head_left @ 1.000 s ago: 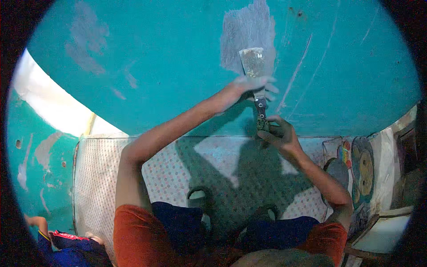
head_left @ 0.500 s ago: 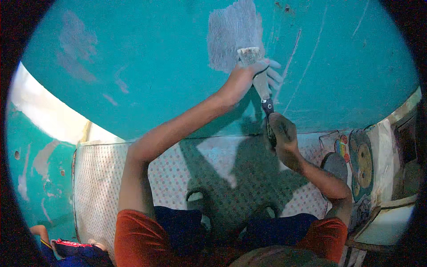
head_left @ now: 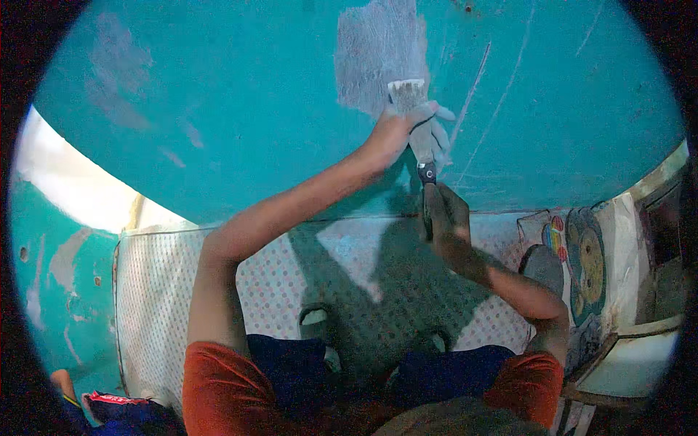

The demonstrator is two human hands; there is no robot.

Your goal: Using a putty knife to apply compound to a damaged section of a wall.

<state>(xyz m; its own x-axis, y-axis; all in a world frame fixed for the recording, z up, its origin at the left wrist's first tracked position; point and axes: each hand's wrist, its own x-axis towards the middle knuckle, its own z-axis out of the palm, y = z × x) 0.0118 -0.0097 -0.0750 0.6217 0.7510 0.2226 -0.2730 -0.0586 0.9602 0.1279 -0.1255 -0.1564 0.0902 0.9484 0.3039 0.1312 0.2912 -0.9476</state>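
A putty knife (head_left: 419, 139) with a dark handle and a pale, smeared blade stands nearly upright in front of the teal wall (head_left: 254, 123). My right hand (head_left: 446, 218) is closed round its handle. Higher up, my left hand (head_left: 407, 125) grips the blade, thumb across the front and pale-coated fingers showing on the right side. Whitish paste lines the blade's wide top edge. Just above and left of that edge is a grey filler patch (head_left: 371, 62) on the wall. Whether the blade touches the wall, I cannot tell.
Beneath my arms lies a dotted floor covering (head_left: 273, 291) crossed by my shadow. Thin pale scratches (head_left: 472, 91) mark the wall, with a fainter grey patch (head_left: 116, 73) to the left. Another person (head_left: 120, 414) is at lower left. A pale panelled frame (head_left: 629, 367) stands at lower right.
My right hand and the knife's handle have swung slightly left, so the knife stands more upright. My left hand stays near the blade's top. The view has shifted a little.
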